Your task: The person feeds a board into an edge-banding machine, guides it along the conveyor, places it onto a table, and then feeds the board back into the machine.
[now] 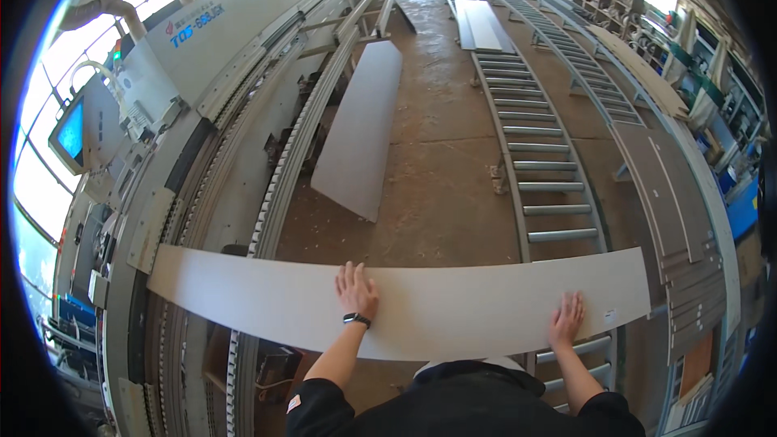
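A long pale panel (461, 307) lies crosswise in front of me, spanning from the machine's side rails on the left to the roller conveyor on the right. My left hand (357, 293) rests flat on it left of the middle, fingers spread toward the far edge, with a dark watch on the wrist. Near the panel's right end, my right hand (567, 321) also lies flat with fingers extended. A small white label (609, 316) sits on the panel just right of that hand. Neither hand grips anything.
At left runs a long edge-banding machine (194, 28) with a lit screen (71, 131) and a support rail (312, 125). Another panel (360, 129) leans beside it. Ahead, a roller conveyor (550, 166) carries panels (484, 26); brown boards (660, 186) are stacked at right.
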`<state>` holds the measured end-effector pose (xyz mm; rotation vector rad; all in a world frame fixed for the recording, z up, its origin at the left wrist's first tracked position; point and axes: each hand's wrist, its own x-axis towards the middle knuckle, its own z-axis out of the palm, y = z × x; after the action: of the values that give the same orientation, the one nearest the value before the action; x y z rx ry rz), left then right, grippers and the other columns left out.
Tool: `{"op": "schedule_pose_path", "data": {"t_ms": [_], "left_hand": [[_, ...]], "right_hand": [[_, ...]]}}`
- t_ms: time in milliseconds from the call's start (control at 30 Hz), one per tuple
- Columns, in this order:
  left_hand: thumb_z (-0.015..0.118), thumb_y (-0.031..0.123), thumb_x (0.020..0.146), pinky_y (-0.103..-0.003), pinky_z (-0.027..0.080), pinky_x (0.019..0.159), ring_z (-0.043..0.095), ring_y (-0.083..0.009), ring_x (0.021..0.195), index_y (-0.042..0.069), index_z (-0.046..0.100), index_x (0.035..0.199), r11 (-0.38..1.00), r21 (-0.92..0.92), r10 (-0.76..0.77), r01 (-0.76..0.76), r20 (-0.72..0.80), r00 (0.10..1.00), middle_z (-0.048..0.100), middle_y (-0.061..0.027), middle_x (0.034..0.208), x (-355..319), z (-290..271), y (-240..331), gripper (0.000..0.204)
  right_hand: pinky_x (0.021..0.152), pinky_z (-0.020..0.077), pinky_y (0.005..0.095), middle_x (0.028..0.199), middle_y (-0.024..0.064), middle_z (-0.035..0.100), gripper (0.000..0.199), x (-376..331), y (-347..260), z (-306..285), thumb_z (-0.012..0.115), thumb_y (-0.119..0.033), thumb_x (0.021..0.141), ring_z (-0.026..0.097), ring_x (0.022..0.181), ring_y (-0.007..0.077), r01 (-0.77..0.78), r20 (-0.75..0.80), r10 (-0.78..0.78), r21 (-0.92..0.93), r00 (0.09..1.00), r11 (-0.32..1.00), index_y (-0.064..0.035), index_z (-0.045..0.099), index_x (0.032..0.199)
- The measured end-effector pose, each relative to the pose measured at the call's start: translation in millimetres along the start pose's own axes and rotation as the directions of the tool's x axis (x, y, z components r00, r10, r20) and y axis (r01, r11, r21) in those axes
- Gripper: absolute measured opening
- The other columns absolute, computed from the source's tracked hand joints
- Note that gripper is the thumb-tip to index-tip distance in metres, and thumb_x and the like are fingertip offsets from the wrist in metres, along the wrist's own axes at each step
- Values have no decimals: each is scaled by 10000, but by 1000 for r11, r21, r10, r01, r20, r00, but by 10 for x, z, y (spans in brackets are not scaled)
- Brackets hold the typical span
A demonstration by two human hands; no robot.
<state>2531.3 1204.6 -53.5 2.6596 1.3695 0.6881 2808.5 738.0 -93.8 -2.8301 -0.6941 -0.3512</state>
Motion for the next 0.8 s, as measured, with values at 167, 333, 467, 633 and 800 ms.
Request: {"op": "schedule_pose_path", "data": {"t_ms": [167, 333, 467, 633, 800], "left_hand": [[603, 281, 869, -458, 222, 1208, 383, -324, 1426, 105, 574, 1362, 999, -36, 9, -10, -31, 999, 487, -136, 1492, 445, 199, 90, 524], [612, 284, 865, -457, 222, 1208, 378, -320, 1430, 104, 579, 1357, 998, -53, -14, 12, -35, 999, 489, -134, 1492, 881, 377, 138, 525], [630, 292, 853, -463, 234, 1202, 382, -329, 1427, 93, 586, 1352, 998, -69, 9, -12, -40, 999, 489, -147, 1493, 1241, 490, 209, 539], [629, 299, 853, -452, 225, 1203, 369, -316, 1438, 124, 579, 1353, 999, -50, 14, -14, 1, 1000, 486, -122, 1496, 1715, 663, 335, 532], [656, 337, 829, -481, 226, 1201, 386, -369, 1413, 167, 529, 1417, 1000, -4, 16, -15, 99, 995, 497, -141, 1484, 2115, 837, 365, 625]], "right_hand": [[1224, 194, 517, 1584, 200, 356, 552, 422, -155, 109, 557, -151, 910, 300, 1477, 389, -28, 24, 28, -8, 999, 1000, -99, 482, 1454], [1226, 199, 504, 1585, 183, 363, 553, 907, -265, 236, 558, -146, 911, 303, 1479, 375, -70, 49, 71, -10, 996, 997, -114, 481, 1457], [1225, 206, 499, 1584, 177, 368, 556, 1248, -402, 354, 560, -142, 908, 308, 1477, 370, -105, 53, 106, -20, 993, 994, -122, 480, 1458], [1222, 215, 498, 1579, 183, 371, 556, 1688, -510, 470, 567, -153, 904, 315, 1471, 375, -136, 41, 136, -6, 990, 991, -121, 487, 1452], [1215, 227, 514, 1571, 202, 373, 554, 2118, -597, 653, 587, -185, 888, 317, 1465, 393, -84, 4, 84, 7, 996, 996, -117, 508, 1433]]}}
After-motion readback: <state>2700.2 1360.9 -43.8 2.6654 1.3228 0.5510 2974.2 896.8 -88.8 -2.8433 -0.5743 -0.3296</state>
